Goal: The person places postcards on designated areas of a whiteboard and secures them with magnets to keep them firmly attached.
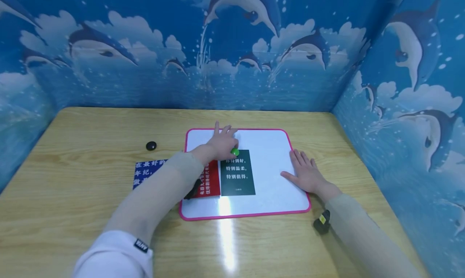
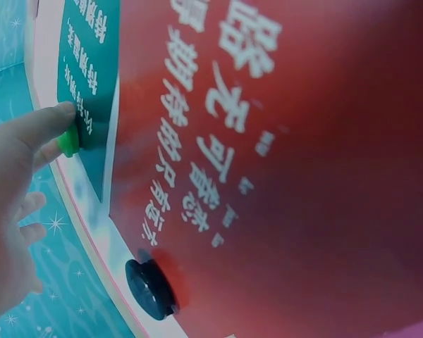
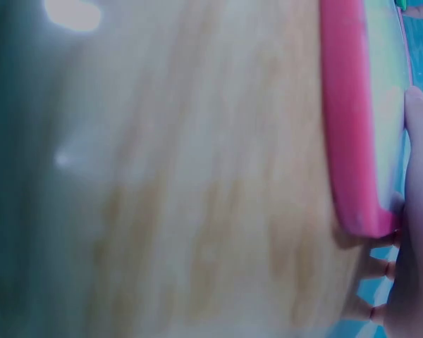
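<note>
A whiteboard (image 1: 272,177) with a pink rim lies on the table. My left hand (image 1: 220,144) reaches over its upper part and pinches a green magnet (image 1: 235,152) between thumb and finger, at the top edge of a dark green card (image 1: 237,183) with white writing. Beside that card is a red card (image 1: 214,183), partly covered by my left arm in the head view. A black magnet (image 2: 150,289) sits at the red card's edge in the left wrist view. My right hand (image 1: 306,175) rests on the board's right rim, fingers spread.
Left of the board lies a dark blue card (image 1: 145,169) with white writing, half hidden under my left arm. Another black magnet (image 1: 151,146) is on the wooden table (image 1: 91,148) behind it. Dolphin-printed curtains (image 1: 152,84) close off the back and right side.
</note>
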Demonstrator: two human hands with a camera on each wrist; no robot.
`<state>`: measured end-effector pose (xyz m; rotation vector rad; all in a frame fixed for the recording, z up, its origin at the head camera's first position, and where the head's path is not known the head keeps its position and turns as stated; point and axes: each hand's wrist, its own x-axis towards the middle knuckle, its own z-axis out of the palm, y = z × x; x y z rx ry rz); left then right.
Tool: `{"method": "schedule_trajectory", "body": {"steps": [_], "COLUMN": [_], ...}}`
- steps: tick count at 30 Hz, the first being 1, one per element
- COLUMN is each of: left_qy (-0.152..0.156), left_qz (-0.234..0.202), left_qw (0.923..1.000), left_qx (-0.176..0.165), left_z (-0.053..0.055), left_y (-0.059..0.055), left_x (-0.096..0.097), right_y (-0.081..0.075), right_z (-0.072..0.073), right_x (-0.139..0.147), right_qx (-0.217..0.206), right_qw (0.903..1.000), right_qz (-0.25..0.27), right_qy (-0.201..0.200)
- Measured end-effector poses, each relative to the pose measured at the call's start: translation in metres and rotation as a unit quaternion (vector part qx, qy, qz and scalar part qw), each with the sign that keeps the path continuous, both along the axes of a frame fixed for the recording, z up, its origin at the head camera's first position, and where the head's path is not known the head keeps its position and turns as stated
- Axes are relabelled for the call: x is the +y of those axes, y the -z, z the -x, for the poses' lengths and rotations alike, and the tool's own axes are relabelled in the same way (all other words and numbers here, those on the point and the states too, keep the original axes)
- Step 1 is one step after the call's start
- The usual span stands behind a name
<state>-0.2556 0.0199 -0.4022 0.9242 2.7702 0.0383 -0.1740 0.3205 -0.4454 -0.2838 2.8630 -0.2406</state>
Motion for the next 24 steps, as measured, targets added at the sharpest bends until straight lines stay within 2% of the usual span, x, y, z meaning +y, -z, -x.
{"method": "schedule_trajectory", "body": {"steps": [5, 14, 18, 24], "left_qy": [-0.004, -0.013, -0.026, -0.059], "left_qz": [-0.004, -0.029, -0.046, -0.077], "left_qw": [1.0000, 0.9995, 0.9985, 0.9953], "left_qx": [0.001, -0.010, -0.012, 0.003], "left_z": [-0.003, -0.001, -0.002, -0.006], "left_y": [-0.001, 0.000, -0.003, -0.008], "left_x": [-0.002, -0.012, -0.021, -0.040], "right_y": [-0.001, -0.001, -0.001, -0.001], "right_z": [-0.001, -0.001, -0.001, 0.000], "right_x": [-0.001, -0.001, -0.001, -0.001], "right_qx": [0.000, -0.004, -0.002, -0.001], "right_qw": [1.0000, 1.0000, 1.0000, 1.0000], "right_qz": [-0.002, -0.001, -0.002, 0.000], "right_qy": [0.000, 0.004, 0.004, 0.003]}}
